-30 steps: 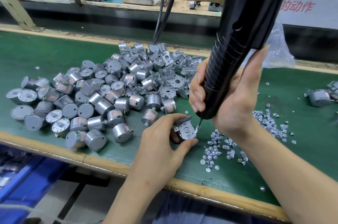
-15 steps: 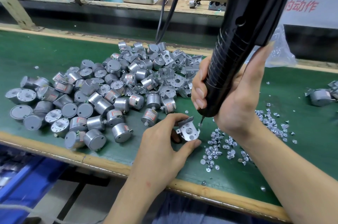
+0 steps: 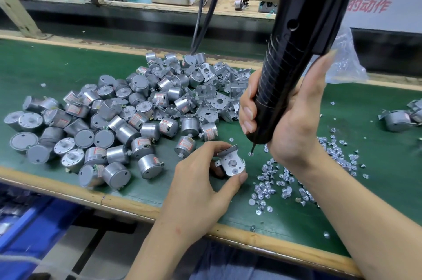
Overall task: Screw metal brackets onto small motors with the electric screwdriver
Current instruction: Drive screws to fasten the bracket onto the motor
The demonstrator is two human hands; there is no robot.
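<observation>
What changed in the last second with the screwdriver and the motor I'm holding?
The electric screwdriver, gripped by the right hand, drew its bit off the bracketed motor and slightly right, to a loose screw. The left hand still holds that motor, and the motor pile is unchanged.

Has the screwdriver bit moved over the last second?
Yes. The bit of the electric screwdriver has shifted slightly right, off the bracket in the left hand, toward the loose screws lying on the mat.
</observation>
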